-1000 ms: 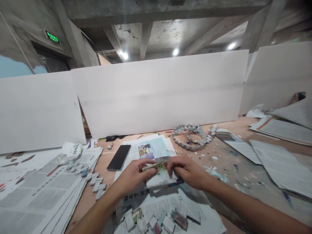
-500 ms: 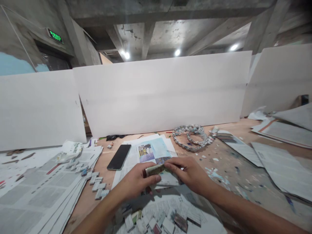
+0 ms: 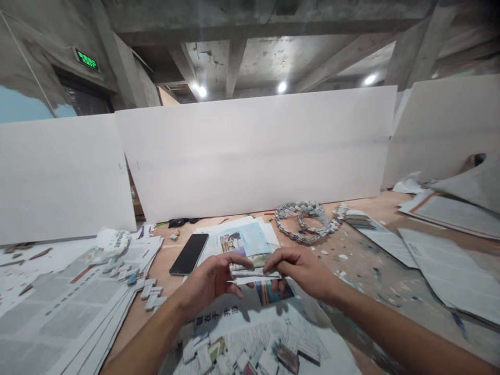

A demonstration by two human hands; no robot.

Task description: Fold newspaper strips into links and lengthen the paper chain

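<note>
Two hands (image 3: 213, 278), one phone (image 3: 189, 254), one exit sign (image 3: 86, 59) and three bright ceiling lights (image 3: 282, 87); overlapping folded paper pieces (image 3: 269, 360) too many to count

ok so the clearest bit is the green sign (image 3: 87, 60) up on the left wall, it says EXIT, with 1 row of characters above that's too blurry for me. Big black print on the newspaper sheet (image 3: 273, 315) below the hands has 在于 and then 开, the characters around those are murky. White plastic bag (image 3: 113, 244) on the left has green lettering, can't make it out, and the newspapers' small print is too tiny
</note>
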